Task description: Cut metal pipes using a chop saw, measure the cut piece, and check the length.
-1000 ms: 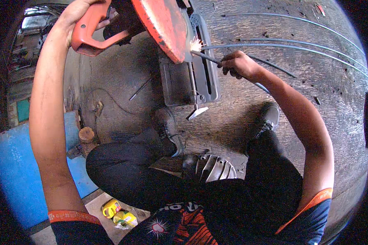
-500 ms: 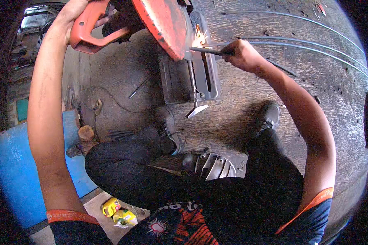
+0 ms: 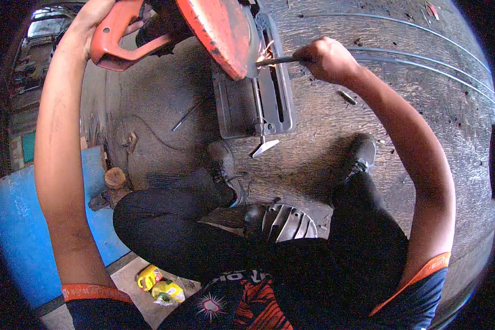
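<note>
My left hand (image 3: 95, 15) is closed around the orange-red handle (image 3: 109, 41) of a cut-off saw at the upper left. The saw's scuffed red blade guard (image 3: 214, 33) hangs over its dark grey base (image 3: 234, 107). In my closed right hand (image 3: 334, 60) is a thin dark metal rod (image 3: 280, 60). Its left end meets the edge of the grey disc (image 3: 253, 58), and a few orange sparks (image 3: 265, 53) fly off there. My fingers hide the rod's other end.
Several long metal rods (image 3: 418, 59) lie on the floor at the upper right. A finned metal part (image 3: 289, 223) sits between my legs. On the left are a blue panel (image 3: 22, 220), a round wood block (image 3: 115, 178) and a cable (image 3: 154, 135). Yellow packages (image 3: 168, 291) lie at the lower left.
My right hand has risen slightly, and the rod's held end now tilts up instead of down. The sparks are fewer. My left hand and the saw have barely shifted.
</note>
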The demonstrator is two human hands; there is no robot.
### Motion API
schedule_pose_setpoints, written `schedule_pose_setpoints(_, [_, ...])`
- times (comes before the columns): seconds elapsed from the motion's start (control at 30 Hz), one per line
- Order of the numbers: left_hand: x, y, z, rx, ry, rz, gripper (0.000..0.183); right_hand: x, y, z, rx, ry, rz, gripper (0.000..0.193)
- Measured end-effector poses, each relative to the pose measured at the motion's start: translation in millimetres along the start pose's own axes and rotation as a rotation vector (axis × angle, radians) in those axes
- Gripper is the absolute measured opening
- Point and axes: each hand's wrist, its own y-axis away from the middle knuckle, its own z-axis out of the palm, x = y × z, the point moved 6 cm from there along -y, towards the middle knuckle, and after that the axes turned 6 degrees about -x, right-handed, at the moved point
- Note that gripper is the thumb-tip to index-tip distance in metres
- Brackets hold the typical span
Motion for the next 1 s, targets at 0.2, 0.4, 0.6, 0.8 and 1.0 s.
schedule_pose_setpoints(0.2, [-4, -2, -5, 0.049, -0.001, -0.059, 0.030, 2, -6, 2, -0.085, 0.144, 0.005, 0.022])
schedule_pose_setpoints(0.4, [-2, -1, -7, 0.111, -0.070, -0.044, 0.033, -2, -5, 0, -0.057, 0.192, -0.040, 0.019])
schedule_pose_setpoints(0.6, [2, 8, 2, 0.078, -0.115, 0.015, 0.035, -1, -4, -2, 0.003, 0.155, -0.040, 0.012])
schedule_pose_setpoints(0.8, [0, 4, -2, 0.121, -0.068, -0.082, 0.036, 1, -1, 1, -0.069, 0.073, 0.008, 0.021])
schedule_pose_setpoints(1.0, [-1, 2, -1, 0.041, 0.018, -0.027, 0.034, 3, 1, 3, -0.071, -0.070, -0.002, 0.021])
